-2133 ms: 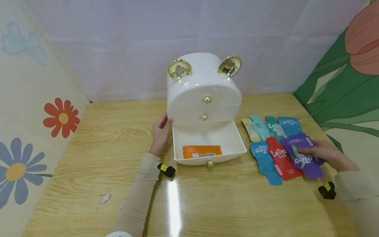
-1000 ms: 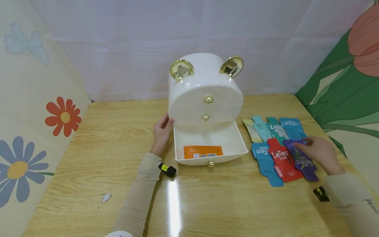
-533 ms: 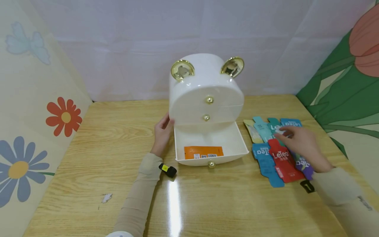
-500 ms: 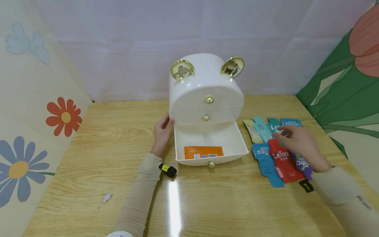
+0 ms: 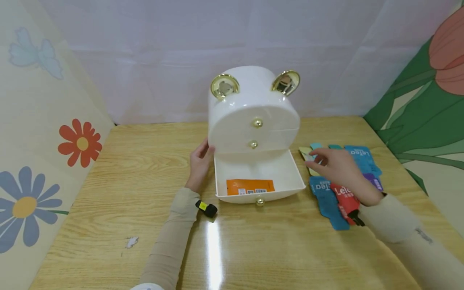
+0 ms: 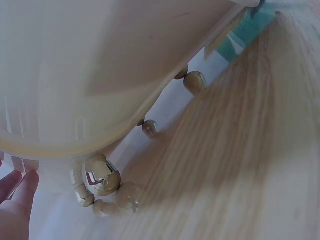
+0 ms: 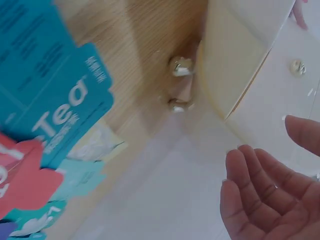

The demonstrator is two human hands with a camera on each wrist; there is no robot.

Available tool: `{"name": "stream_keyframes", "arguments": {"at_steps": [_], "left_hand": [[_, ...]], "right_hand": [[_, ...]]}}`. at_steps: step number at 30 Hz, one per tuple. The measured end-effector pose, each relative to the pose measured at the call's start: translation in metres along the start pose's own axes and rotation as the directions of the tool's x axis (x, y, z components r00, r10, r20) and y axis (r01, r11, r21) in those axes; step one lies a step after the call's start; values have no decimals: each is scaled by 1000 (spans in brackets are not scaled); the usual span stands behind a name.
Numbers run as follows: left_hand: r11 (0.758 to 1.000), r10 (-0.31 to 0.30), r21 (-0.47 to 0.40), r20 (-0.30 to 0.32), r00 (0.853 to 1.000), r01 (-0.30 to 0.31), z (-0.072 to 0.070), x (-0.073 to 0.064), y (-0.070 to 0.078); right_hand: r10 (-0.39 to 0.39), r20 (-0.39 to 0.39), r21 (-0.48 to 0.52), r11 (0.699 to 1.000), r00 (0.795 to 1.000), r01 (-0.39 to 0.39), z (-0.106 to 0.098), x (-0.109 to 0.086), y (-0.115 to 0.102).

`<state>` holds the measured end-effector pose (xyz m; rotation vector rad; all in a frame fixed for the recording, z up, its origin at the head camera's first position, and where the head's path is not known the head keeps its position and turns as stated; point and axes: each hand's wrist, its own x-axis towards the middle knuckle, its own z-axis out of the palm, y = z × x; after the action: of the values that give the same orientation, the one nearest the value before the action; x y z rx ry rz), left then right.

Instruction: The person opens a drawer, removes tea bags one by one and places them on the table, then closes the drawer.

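A white drawer box [image 5: 237,131] with gold bear ears stands on the table, its lowest drawer [image 5: 282,171] pulled out. Inside that drawer lies an orange packet [image 5: 250,187]. My left hand [image 5: 200,165] rests against the box's left side; in the left wrist view its fingertips [image 6: 31,181] touch the white wall. My right hand [image 5: 340,171] hovers above the flat LeTea packets, fingertips close to a pale yellow packet [image 5: 305,151]. Seen from the right wrist, its palm is bare and the fingers [image 7: 240,172] bend loosely. Red [image 5: 342,195], purple [image 5: 374,182] and blue [image 5: 328,205] packets lie partly under that arm.
Another blue packet [image 5: 362,155] lies at the back right of the group. A white cloth [image 5: 163,60] hangs behind the table [image 5: 137,173]. Painted flower panels [image 5: 427,121] stand at both sides.
My right hand has laid the purple packet down beside the red one, let go, and moved left across the packets. My left hand has stayed at the box.
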<state>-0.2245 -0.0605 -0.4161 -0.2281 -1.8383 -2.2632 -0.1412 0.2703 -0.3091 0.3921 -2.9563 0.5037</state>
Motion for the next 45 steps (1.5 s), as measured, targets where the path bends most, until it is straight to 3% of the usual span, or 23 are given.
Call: {"name": "stream_keyframes", "arguments": {"at_steps": [7,24,28,36,45], "left_hand": [[1000,2,4,16,1000,-2,-1,-1,0],[999,18,35,-1,1000,-18,-1,0,-1],[999,19,32,-4,1000,-19,0,0,-1],[998,33,47,10,999,-33,-2,0,-2],[995,3,99,53,999,-8,2,-11,29]], "right_hand": [[-93,72,23,996,993,92,12,15,-23],[-305,172,106,951,937,291,49,35,-59],[-313,243,136,948,918,287,60,38,-65],[-372,350,153,928,860,339,74,41,-73],[-422,401,157,906,813,393,84,49,-77]]}}
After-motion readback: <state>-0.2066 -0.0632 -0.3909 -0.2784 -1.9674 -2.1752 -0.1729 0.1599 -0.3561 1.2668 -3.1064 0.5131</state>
